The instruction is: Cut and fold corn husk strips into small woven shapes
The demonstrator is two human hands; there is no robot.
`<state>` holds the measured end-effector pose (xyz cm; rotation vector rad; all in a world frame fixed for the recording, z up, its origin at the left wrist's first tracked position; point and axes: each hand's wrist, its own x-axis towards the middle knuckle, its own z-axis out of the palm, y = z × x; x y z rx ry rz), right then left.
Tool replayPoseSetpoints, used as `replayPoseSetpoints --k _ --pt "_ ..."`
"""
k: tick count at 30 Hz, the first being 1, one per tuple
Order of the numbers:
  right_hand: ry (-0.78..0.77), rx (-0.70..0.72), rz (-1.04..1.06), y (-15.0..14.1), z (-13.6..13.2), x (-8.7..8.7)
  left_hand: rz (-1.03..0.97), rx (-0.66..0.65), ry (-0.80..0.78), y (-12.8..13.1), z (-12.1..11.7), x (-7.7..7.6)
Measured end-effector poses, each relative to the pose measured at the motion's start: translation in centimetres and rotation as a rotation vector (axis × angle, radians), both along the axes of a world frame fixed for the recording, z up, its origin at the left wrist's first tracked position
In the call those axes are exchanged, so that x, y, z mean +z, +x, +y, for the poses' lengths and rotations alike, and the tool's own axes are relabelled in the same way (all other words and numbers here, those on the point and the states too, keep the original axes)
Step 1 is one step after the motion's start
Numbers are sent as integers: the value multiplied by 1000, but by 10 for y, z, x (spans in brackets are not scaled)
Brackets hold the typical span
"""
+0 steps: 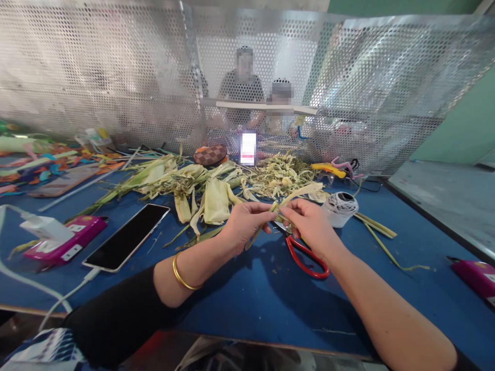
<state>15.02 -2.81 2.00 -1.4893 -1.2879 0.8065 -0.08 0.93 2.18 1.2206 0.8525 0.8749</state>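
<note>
Between both hands, above the blue table, is a pale green-yellow strip of dried corn husk (305,190). My left hand (247,221) pinches it from the left, and a narrow end hangs below the fingers. From the right, my right hand (305,219) pinches the same strip close to the left fingertips. Scissors with red handles (309,260) lie on the table beneath my right hand, their blades partly hidden. Just right of that hand stands a spool of white thread (340,208). Behind the hands lie husk pieces (216,201) and a heap of shredded husk (284,175).
A charging phone (127,237) and a magenta power strip (67,239) with a cable lie at left. Coloured strips (34,165) cover the far left. Stalks (377,226) lie at right. A perforated metal screen (154,72) closes the back; people sit beyond it.
</note>
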Motion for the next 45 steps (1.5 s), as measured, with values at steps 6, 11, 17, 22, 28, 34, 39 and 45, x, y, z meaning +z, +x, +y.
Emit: replayPoseSetpoints --k 6,11,17,22,28,34,39,45 --pt "36 315 -23 11 -10 23 -80 102 -123 -4 10 -1" --pt "233 393 -229 11 -11 19 -134 149 -189 -4 13 2" --pt "778 117 -354 2 -12 13 -106 107 -185 0 7 1" --pt "563 7 -369 3 -13 11 -89 46 -174 1 4 -2" --pt "214 -72 -24 13 5 2 -135 41 -202 -1 6 1" --pt "358 -82 164 8 2 5 -153 65 -212 0 7 -2" --pt "378 -45 -109 4 -6 9 -155 54 -218 1 6 -4" --pt "233 86 -398 7 -4 9 -143 67 -216 1 7 -5"
